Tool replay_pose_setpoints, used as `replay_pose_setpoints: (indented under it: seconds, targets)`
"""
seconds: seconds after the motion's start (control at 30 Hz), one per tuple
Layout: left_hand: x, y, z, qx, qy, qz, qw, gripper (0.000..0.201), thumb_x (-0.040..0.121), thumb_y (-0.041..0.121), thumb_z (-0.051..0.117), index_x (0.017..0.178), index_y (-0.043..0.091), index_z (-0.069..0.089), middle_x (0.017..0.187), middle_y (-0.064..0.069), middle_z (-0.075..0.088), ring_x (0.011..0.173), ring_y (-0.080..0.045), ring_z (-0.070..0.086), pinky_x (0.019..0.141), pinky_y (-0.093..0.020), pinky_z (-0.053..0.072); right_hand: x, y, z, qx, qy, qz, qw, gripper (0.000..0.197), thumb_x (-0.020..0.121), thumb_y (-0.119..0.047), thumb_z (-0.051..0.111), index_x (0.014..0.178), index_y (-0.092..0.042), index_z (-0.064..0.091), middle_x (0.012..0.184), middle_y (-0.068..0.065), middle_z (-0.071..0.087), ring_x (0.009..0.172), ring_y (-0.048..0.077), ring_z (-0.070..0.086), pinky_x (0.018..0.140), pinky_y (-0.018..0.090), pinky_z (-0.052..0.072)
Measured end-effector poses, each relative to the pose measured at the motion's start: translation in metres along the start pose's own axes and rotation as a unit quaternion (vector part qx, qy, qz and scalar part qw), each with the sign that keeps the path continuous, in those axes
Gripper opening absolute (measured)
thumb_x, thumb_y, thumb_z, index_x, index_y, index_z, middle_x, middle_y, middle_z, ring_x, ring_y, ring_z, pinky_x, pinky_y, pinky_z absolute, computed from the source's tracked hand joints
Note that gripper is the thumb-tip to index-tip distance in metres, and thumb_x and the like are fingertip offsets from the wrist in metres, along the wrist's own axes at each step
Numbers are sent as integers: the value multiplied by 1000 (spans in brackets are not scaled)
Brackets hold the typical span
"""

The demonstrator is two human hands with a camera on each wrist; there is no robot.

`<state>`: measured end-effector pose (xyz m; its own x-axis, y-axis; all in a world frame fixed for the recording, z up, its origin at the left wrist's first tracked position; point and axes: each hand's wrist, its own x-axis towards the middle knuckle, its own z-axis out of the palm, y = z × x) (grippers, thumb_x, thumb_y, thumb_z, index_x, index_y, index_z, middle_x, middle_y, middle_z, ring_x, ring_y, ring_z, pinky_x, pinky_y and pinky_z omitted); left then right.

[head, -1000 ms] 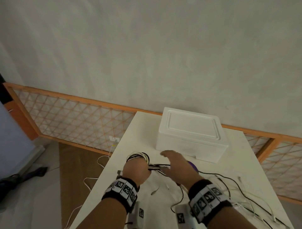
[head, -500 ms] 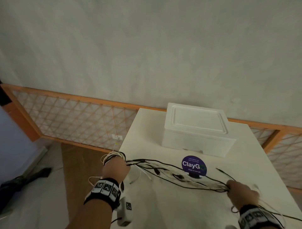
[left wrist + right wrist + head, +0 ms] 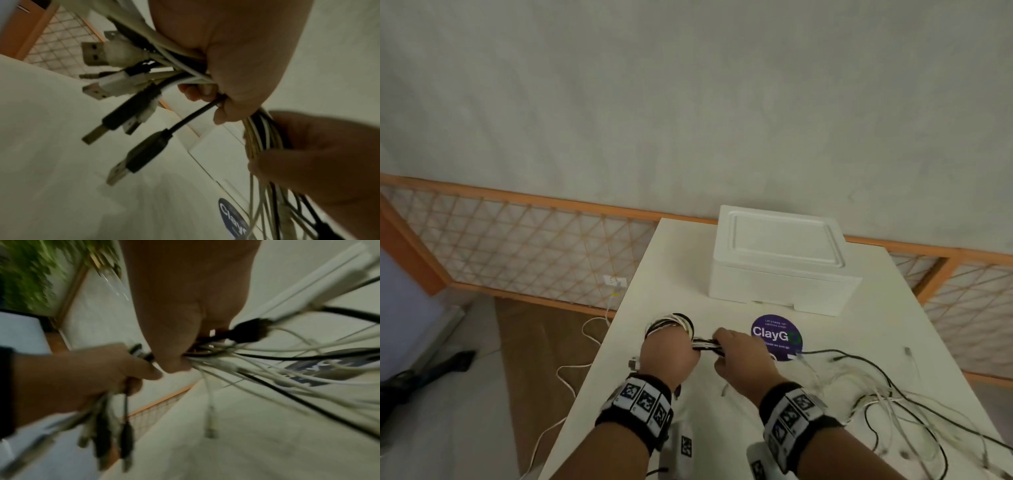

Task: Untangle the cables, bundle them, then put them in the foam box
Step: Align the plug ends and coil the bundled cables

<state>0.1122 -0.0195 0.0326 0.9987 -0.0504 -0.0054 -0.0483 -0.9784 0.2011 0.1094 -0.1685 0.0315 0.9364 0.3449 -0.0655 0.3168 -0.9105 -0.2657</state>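
— Right wrist view is blurred, and the cables are smeared there; what is gripped?

— Cables are clenched by the left hand, loops wound round its fingers, plugs dangling. The same bundle is pinched just beside it by the right hand. Loose ends are spread toward the table's right edge. The foam box is seen closed at the far edge.

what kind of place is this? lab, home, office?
Probably a plain indoor room with a work table, not clearly a lab: bare plaster wall, orange-framed lattice railing, white table with a ClayGo sticker.
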Motion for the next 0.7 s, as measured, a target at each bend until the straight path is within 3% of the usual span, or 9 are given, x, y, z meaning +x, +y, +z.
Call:
replay_pose_setpoints:
  seconds: [0.07,0.23,0.3,0.37,0.43,0.57,0.63,0.7]
  targets:
    - [0,-1,-2,2,-4,3,1000,9,84,24,49,81,19,42,72,5,40,73,-17,42,66,-25,35,-3,8,-1,3,-12,16,1000,21,86,-26,50,106,-23,49,89,-7,57,90,22,60,80,34,35]
    - [1,-22,1,-50,-27,-63,996,12,80,24,53,71,18,47,65,4,45,65,-18,49,58,-25,38,-15,43,0,2,-49,67,997,12,83,-38,52,87,-30,44,69,-9,51,74,17,54,78,31,36]
    - [0,-21,4,-53,-31,-67,996,11,81,25,53,73,19,49,66,5,46,66,-18,50,58,-25,38,-16,52,-1,-12,-47,62,997,12,84,-39,52,87,-31,44,68,-11,49,76,15,53,80,31,37]
    - [0,-25,5,-65,-29,-80,994,14,82,26,54,71,19,48,66,4,47,67,-19,52,59,-25,40,-22,63,-5,-47,-68,76,994,13,84,-34,52,94,-35,44,83,-13,53,93,16,58,87,33,38]
    - [1,-38,0,-69,-13,-106,992,16,84,28,55,73,18,49,69,3,49,71,-19,53,64,-25,44,-38,85,-10,-82,-109,135,981,22,84,-26,52,102,-37,46,99,-13,59,107,15,58,92,35,36]
    - [-2,-53,1,-40,-9,-108,993,17,85,34,53,75,21,50,72,4,48,73,-18,52,67,-25,45,-59,129,-19,-71,-99,228,966,11,76,-38,49,86,-33,48,88,-14,58,106,14,59,96,39,35]
    - [-6,-45,6,-64,-32,-115,991,24,87,41,55,75,21,52,69,5,49,74,-19,55,66,-26,45,-53,122,-27,-48,-127,220,966,33,72,-48,60,102,-37,53,105,-15,60,114,16,55,103,45,32]
    - [-6,-37,10,-60,-31,-105,992,32,87,51,55,81,19,57,73,4,51,82,-20,60,68,-27,47,-41,105,-36,-44,-148,189,970,69,69,-48,71,131,-39,41,133,-14,49,126,17,44,108,50,24]
